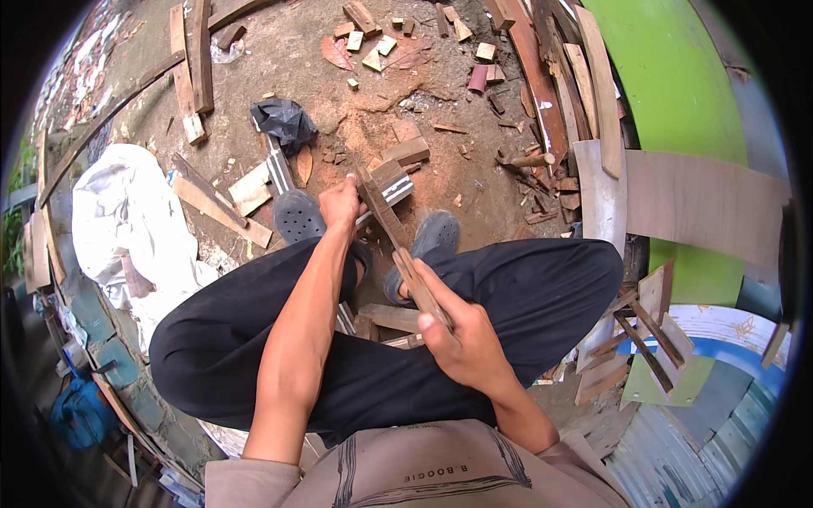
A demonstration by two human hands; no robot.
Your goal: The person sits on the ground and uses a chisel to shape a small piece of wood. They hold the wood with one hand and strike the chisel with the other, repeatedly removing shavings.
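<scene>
My right hand (466, 339) is wrapped round the wooden handle of a long, narrow brown tool (385, 212) that looks like a handsaw. The tool slants away from me to the far left, across a wooden block with white stripes (394, 182). Beside the tool's far end, my left hand (340, 203) is closed, its thumb uppermost. What its fingers grip is hidden; the striped block lies just to its right. Both hands are between my bent knees, above my grey clogs (298, 216). A plain wooden block (406, 146) sits just beyond the striped one.
Small wood offcuts (373, 59) and reddish dust lie ahead. Planks (584, 85) are stacked at the right, by a green panel (677, 76). At the left are a white sack (127, 220) and loose boards (212, 203). A black plastic bag (284, 121) lies past my left foot.
</scene>
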